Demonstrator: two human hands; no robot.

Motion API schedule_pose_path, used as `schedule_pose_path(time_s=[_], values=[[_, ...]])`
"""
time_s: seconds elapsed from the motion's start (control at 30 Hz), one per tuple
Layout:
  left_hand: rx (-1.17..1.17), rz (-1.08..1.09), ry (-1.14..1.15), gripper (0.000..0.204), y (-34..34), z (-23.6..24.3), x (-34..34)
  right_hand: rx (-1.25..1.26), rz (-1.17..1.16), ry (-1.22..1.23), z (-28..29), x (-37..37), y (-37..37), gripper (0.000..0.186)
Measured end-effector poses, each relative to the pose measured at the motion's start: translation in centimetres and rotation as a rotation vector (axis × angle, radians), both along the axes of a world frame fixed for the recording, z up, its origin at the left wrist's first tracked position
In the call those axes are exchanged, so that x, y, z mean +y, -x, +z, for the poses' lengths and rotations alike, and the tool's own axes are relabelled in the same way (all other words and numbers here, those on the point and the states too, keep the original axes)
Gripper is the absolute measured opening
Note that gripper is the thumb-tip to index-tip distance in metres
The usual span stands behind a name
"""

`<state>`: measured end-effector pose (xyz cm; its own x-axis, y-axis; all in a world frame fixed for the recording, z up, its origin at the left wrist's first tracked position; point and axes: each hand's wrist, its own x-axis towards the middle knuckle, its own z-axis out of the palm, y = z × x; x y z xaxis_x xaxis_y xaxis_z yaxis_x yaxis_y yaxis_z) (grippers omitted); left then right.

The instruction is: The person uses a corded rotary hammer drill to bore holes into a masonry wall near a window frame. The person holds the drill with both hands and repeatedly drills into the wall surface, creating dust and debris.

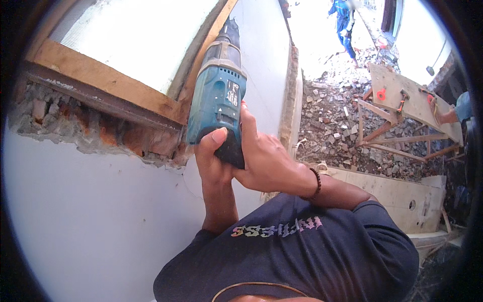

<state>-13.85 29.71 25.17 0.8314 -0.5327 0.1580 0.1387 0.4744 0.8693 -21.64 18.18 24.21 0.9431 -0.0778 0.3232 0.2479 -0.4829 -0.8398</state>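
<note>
A teal hammer drill (216, 95) with a grey collar and a black rear grip is held in front of me, pointing away. Its dark chuck end (231, 32) is up against the wall beside a wooden window frame (198, 65); whether the bit is inside the wall cannot be made out. My left hand (214, 158) grips the rear handle from the left, its thumb over the top. From the right, my right hand (269, 156), below a dark beaded bracelet, closes round the same handle, its fingers along the drill's side. Both hands touch each other at the grip.
Broken brick and plaster (110, 128) edge the window sill above a white wall (95, 201). At right a board on a wooden trestle (410, 98) bears a hammer (402, 100) and a red object; a person's hand (445, 117) rests there. Rubble (327, 121) covers the ground. Farther off walks someone in blue (344, 25).
</note>
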Motion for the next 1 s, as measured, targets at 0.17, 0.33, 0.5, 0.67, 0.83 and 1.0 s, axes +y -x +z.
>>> schedule_pose_path(time_s=[0.17, 0.33, 0.5, 0.67, 0.83, 1.0], values=[[0.054, -0.045, 0.082, 0.080, -1.1, -3.6, 0.5, 0.102, -0.032, 0.010, -2.2, 0.1, -0.4, 0.103], [0.339, -0.143, 0.121, 0.049, -8.5, -9.1, -3.7, 0.105, -0.169, 0.071, -6.4, -3.1, -6.5, 0.096], [0.162, 0.048, 0.001, 0.039, -10.1, -13.1, -14.1, 0.074, -0.264, 0.111, -10.6, -11.8, -9.5, 0.095], [0.503, -0.276, 0.104, 0.068, -4.4, -18.3, -12.3, -0.062, -0.220, -0.097, -13.4, -12.3, 1.0, 0.086], [0.909, -0.731, 0.352, 0.090, -3.9, -23.9, -14.9, 0.353, -0.252, -0.703, -15.1, -9.6, 8.1, 0.075], [0.951, -0.646, 0.138, 0.092, 0.7, -25.6, -14.4, 0.212, -0.347, -0.470, -17.5, -6.7, 13.2, 0.065]])
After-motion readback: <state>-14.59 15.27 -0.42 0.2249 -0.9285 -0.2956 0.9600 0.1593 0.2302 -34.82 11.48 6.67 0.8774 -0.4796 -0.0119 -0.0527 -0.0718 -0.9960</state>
